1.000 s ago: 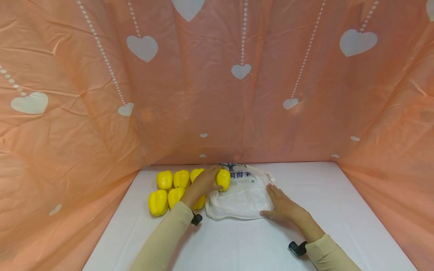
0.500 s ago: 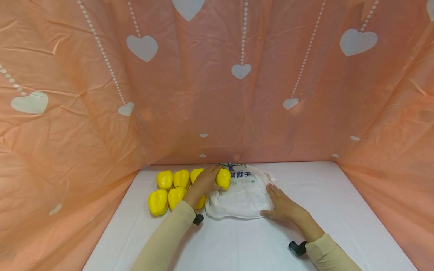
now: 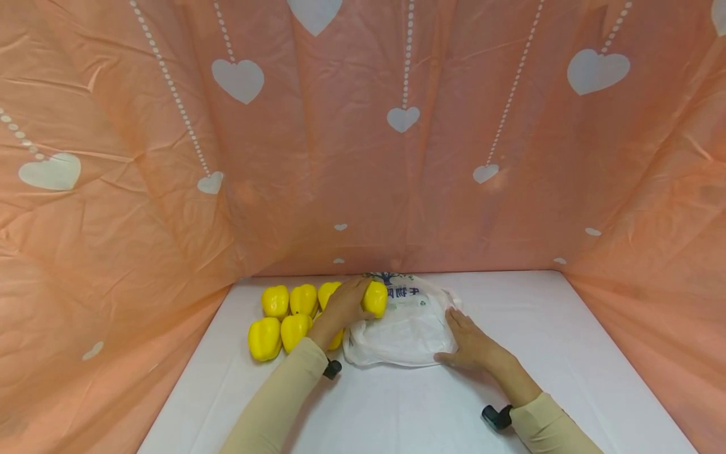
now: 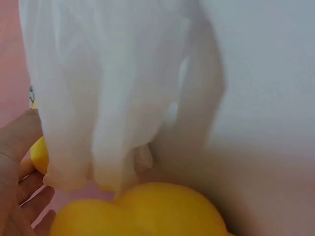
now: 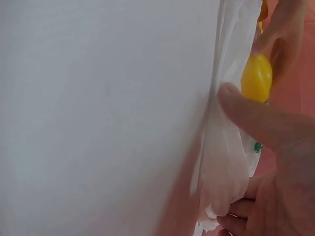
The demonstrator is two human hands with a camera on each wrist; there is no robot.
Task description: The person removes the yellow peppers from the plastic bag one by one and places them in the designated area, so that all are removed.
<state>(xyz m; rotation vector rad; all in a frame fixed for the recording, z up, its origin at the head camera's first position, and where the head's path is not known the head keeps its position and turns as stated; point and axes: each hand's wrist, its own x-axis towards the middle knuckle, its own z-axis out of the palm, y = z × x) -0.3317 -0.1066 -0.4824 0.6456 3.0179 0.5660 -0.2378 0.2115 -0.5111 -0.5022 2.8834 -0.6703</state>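
Observation:
A yellow bell pepper (image 3: 375,299) is gripped in my left hand (image 3: 343,308) over the left part of a white plastic bag (image 3: 405,334). The bag lies flat and crumpled, printed with a tree and dark lettering. In the left wrist view, the bag's film (image 4: 108,88) hides much of the held pepper. My right hand (image 3: 472,343) rests at the bag's right edge with its fingers extended. The right wrist view has the right thumb (image 5: 256,110) against the film and the other fingers partly behind it. Several more yellow bell peppers (image 3: 264,339) stand left of the bag, some partly behind my left arm.
The white table (image 3: 397,410) ends at the back against an orange curtain (image 3: 363,189) printed with pale hearts. This curtain also closes off both sides. Black wrist cameras (image 3: 496,417) sit on both wrists.
My left hand and the bell pepper in it have shifted very slightly to the right over the bag. The right hand stays almost still at the bag's edge.

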